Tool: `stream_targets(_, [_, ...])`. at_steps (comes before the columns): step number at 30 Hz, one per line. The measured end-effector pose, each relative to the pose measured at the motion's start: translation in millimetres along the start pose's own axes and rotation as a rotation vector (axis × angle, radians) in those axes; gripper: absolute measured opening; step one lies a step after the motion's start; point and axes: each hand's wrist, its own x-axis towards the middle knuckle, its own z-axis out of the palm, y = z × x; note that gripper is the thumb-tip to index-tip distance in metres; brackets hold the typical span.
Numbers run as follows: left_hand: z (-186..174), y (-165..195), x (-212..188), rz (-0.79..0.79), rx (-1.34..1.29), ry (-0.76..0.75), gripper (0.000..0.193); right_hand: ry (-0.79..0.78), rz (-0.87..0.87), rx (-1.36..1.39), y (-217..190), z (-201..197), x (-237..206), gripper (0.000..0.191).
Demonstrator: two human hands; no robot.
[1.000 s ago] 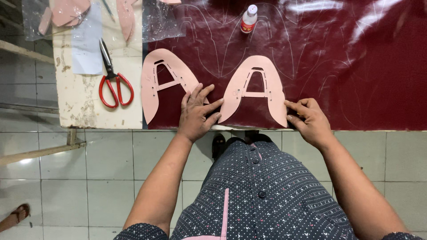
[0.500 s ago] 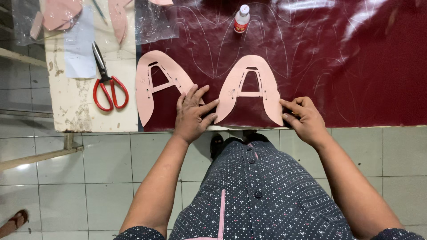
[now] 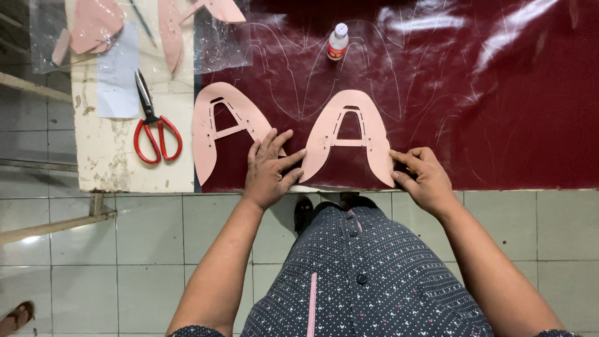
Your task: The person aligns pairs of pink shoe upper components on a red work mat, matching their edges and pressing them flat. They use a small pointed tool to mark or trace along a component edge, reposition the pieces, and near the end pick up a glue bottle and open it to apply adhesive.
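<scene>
Two pink arch-shaped paper patterns lie on a dark red sheet of material spread over the table. My left hand lies flat between them, its fingers spread, touching the lower left leg of the right pattern and the right leg of the left pattern. My right hand pinches the lower right leg of the right pattern with its fingertips, near the table's front edge. Faint traced outlines mark the red sheet above the patterns.
Red-handled scissors lie on the worn white tabletop at left. A small white bottle stands on the red sheet above the right pattern. More pink pieces and clear plastic sit at the back left. Tiled floor lies below.
The view has shifted slightly. Both hands stay on the right pattern; the right hand's fingers have edged along its lower right leg.
</scene>
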Motion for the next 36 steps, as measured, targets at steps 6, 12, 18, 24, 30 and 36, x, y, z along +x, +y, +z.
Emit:
stream_targets(6, [-0.7, 1.2, -2.0, -0.013, -0.003, 0.003, 0.042, -0.004, 0.013, -0.016, 4.4, 1.7, 1.2, 0.047])
stream_targets(12, [-3.4, 2.8, 0.0, -0.03, -0.016, 0.003, 0.043, 0.003, -0.015, -0.021, 0.3, -0.5, 2.1, 0.047])
stream_targets(18, [-2.2, 5.0, -0.1, -0.066, -0.019, -0.021, 0.042, -0.017, -0.008, -0.066, -1.6, -2.6, 1.4, 0.046])
stream_targets(24, [-2.7, 6.2, 1.1, -0.058, -0.021, -0.009, 0.041, -0.004, -0.027, -0.066, -0.6, -1.9, 1.4, 0.047])
stream_targets(30, [-2.1, 5.3, 0.7, -0.053, -0.019, 0.003, 0.041, 0.007, -0.036, -0.048, -0.2, -1.3, 1.3, 0.048])
stream_targets(36, [-2.8, 6.2, 1.5, -0.037, -0.017, 0.017, 0.041, -0.008, -0.025, -0.071, -1.5, -2.7, 1.3, 0.047])
